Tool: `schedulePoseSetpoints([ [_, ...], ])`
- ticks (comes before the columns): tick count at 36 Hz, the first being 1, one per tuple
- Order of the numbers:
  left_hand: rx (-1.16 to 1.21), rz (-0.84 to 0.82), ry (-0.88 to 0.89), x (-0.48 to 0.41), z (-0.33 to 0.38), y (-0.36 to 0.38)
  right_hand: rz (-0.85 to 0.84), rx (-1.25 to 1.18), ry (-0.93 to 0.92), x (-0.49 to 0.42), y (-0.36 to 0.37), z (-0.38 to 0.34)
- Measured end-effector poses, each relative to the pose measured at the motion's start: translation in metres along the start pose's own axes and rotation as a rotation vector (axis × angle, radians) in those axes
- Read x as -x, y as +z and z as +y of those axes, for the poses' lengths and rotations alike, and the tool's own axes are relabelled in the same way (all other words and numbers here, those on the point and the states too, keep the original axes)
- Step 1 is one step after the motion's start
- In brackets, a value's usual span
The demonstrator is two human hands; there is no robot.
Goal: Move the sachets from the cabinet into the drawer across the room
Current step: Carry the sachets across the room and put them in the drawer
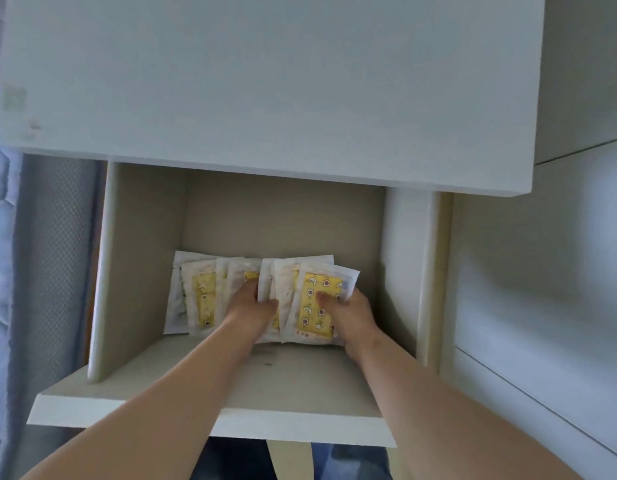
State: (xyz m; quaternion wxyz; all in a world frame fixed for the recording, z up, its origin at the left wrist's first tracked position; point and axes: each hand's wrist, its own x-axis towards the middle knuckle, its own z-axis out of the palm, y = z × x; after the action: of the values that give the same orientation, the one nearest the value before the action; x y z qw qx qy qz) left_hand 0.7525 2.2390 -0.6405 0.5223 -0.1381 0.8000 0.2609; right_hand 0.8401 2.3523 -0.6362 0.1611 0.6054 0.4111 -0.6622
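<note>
Leaning in a loose row on the shelf (300,379) of the cabinet (265,98), toward its back edge, the sachets (199,299) are white packets with yellow patterned faces. The row runs from near the back left corner to short of the right wall. The right part of the row forms a bundle (309,313) caught between both hands. The left hand (250,306) is curled round the bundle's left edge, with the thumb on the front and the fingers tucked behind. The right hand (352,315) clasps the right edge, its thumb pressed across the frontmost yellow face; its other fingers are hidden behind the packets. The bundle's lower edge is at the shelf surface. Both forearms reach in over the shelf's front edge. Outside the cabinet's left wall (137,258) hangs grey-blue quilted fabric (2,237).
</note>
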Motion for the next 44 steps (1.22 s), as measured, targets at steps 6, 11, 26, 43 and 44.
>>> schedulePoseSetpoints([
  [6,-0.324,-0.014,0.029,0.000,0.005,-0.002,0.049,0.133,-0.043,-0.004,0.000,0.007],
  [11,-0.599,-0.033,0.079,0.000,0.001,-0.006,0.101,0.210,-0.002,-0.008,-0.005,0.009],
  [26,-1.099,0.249,0.515,0.008,0.013,-0.017,0.242,0.489,-0.085,-0.011,-0.004,0.008],
  [43,-1.242,0.024,0.492,-0.009,0.004,-0.002,0.313,0.900,-0.374,-0.007,-0.003,0.011],
  [44,-1.241,0.014,0.493,-0.009,0.005,0.000,0.291,0.983,-0.412,-0.005,-0.003,0.009],
])
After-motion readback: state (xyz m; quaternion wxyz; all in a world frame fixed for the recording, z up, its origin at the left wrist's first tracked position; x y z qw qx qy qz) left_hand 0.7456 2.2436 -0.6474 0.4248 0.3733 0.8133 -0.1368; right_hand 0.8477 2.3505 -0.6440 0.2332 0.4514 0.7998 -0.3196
